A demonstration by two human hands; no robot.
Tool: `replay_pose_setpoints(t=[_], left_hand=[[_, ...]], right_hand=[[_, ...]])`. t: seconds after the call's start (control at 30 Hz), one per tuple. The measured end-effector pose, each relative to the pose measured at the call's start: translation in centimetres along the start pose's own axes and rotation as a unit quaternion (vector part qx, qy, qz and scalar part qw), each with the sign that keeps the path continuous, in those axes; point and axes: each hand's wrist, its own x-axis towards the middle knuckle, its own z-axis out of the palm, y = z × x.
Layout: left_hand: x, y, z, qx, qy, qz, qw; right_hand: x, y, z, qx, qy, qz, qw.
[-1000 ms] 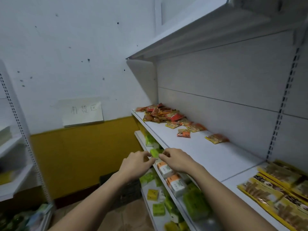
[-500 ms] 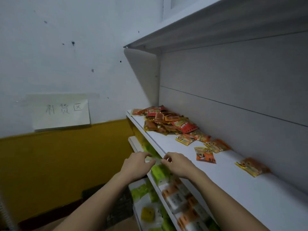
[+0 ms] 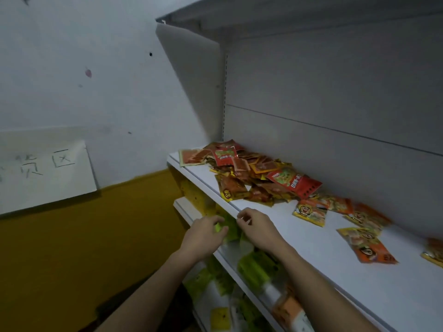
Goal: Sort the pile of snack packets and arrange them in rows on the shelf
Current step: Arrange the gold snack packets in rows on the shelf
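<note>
Two hands met at the front edge of the shelf, below the pile of packets.

The left hand had its fingers curled, touching or pinching something green just under the shelf edge; whether it really gripped that, I cannot tell. The right hand had its fingers curled at the edge, and what they held, if anything, was too small to make out. Above them, at frame centre, lay the pile of packets, red and orange, heaped toward the shelf's far end. Loose packets trailed to the right. Green packs sat on the lower shelf. A paper sign hung at left.
</note>
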Motion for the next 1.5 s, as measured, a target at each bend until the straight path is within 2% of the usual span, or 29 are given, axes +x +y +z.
replay_pose_setpoints(t=[0.1,0.27,0.4,0.5,0.6,0.7,0.8,1.0,1.1,1.17,1.2,1.27,1.33,1.4,1.47,1.5], left_hand=[[4.2,-0.6,0.2,-0.010,-0.022,0.037,0.999],[11.3,-0.9,0.8,-0.046,0.008,0.070,0.996],[16.6,-1.4,0.4,-0.031,0.022,0.086,0.996],[20.9,-2.0,-0.4,0.012,0.010,0.109,0.994],[23.7,-2.6,-0.7,0.031,-0.051,0.114,0.992],[25.5,-3.2,-0.9,0.048,-0.075,0.125,0.988],[27.7,-3.4,-2.1,0.017,-0.083,0.126,0.988],[30.1,-4.1,-3.4,-0.018,-0.160,0.250,0.955],[29.9,-4.4,-3.9,-0.091,-0.098,0.309,0.942],[29.7,-3.9,-4.8,-0.190,-0.068,0.324,0.924],[29.8,-3.5,-5.3,-0.229,-0.085,0.322,0.915],[29.7,-2.4,-5.8,-0.241,-0.182,0.309,0.902],[29.3,-1.4,-5.7,-0.179,-0.310,0.284,0.889],[29.0,-1.3,-5.0,-0.098,-0.400,0.271,0.870],[29.3,-2.0,-4.2,-0.086,-0.414,0.289,0.859],[29.6,-2.6,-4.0,-0.107,-0.401,0.287,0.863]], right_hand=[[2.9,0.9,1.0,0.030,0.052,0.030,0.998],[8.0,2.7,2.2,0.074,0.197,0.063,0.976],[12.7,2.4,2.9,-0.013,0.241,0.082,0.967],[15.3,1.7,3.2,-0.133,0.188,0.115,0.966],[16.6,1.6,3.4,-0.198,0.116,0.169,0.959],[17.6,1.8,2.8,-0.176,0.120,0.186,0.959],[18.7,1.9,1.5,-0.134,0.118,0.202,0.963],[18.1,0.4,-0.2,-0.099,0.072,0.224,0.967],[17.5,-0.3,-2.0,-0.106,0.056,0.214,0.969],[17.2,-0.4,-3.5,-0.116,0.042,0.191,0.974],[17.1,-0.5,-4.1,-0.122,0.031,0.172,0.977],[17.0,-0.9,-4.8,-0.131,0.013,0.135,0.982],[17.0,-1.4,-4.5,-0.119,0.021,0.111,0.986],[17.1,-1.7,-3.9,-0.081,0.040,0.097,0.991],[16.8,-1.4,-3.5,-0.015,0.091,0.108,0.990],[16.5,-0.9,-3.7,0.026,0.157,0.123,0.980]])
